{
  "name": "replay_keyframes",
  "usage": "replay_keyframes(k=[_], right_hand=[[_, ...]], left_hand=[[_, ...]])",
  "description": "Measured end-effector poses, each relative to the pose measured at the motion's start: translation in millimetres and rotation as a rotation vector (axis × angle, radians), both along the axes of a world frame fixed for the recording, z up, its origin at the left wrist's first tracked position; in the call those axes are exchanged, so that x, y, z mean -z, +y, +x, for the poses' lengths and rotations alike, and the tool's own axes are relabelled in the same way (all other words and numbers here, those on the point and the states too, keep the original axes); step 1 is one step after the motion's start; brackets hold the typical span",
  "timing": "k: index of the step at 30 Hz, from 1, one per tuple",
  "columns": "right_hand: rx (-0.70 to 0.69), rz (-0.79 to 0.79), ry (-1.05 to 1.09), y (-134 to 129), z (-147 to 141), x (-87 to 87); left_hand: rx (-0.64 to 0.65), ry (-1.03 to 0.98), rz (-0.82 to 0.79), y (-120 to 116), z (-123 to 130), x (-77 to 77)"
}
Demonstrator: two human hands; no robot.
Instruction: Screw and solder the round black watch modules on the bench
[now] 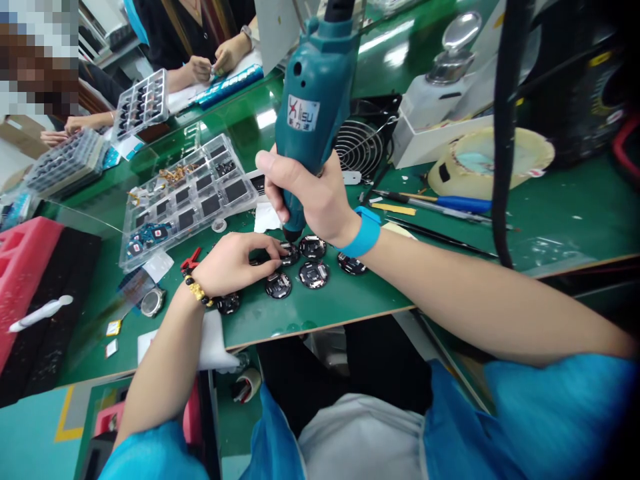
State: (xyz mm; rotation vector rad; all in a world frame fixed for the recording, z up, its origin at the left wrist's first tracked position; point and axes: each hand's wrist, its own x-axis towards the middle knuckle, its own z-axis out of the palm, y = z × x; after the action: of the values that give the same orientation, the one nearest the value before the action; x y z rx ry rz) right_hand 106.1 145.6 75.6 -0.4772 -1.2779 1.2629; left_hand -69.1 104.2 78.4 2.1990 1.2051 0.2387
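Note:
My right hand [313,193] is wrapped round a teal electric screwdriver [313,100], which it holds upright. The tool's dark tip points down at a round black watch part [289,253]. Thumb and fingertips of my left hand [237,263] pinch the edge of that same part against the green bench. Close by lie several similar round black parts with small metal pieces, one [314,274] just to the right and another [278,285] nearer the bench edge. One more [352,264] sits below my right wrist. The screwdriver bit itself is too small to make out.
Behind my left hand stands a clear compartment box [190,200] of small parts. Tweezers [440,235], pens and a yellowish round dish [493,157] are at the right. Red foam [25,267] stands far left. A co-worker's hands [215,63] are across the bench. A black cable [503,133] hangs at right.

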Motion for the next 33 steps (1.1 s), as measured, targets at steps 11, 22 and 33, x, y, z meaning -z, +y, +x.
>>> replay_keyframes(k=[11, 22, 33], right_hand=[[-0.006, 0.069, 0.050, 0.0, -5.9, -0.2], [0.053, -0.070, 0.108, 2.6, 10.1, -15.6], [-0.015, -0.224, 0.285, 17.7, 8.7, -7.9]], left_hand=[[-0.004, -0.021, -0.003, 1.6, -2.8, 4.2], [-0.002, -0.055, 0.104, 3.6, 0.2, 8.0], [-0.096, -0.129, 0.118, 1.8, 3.6, 10.0]])
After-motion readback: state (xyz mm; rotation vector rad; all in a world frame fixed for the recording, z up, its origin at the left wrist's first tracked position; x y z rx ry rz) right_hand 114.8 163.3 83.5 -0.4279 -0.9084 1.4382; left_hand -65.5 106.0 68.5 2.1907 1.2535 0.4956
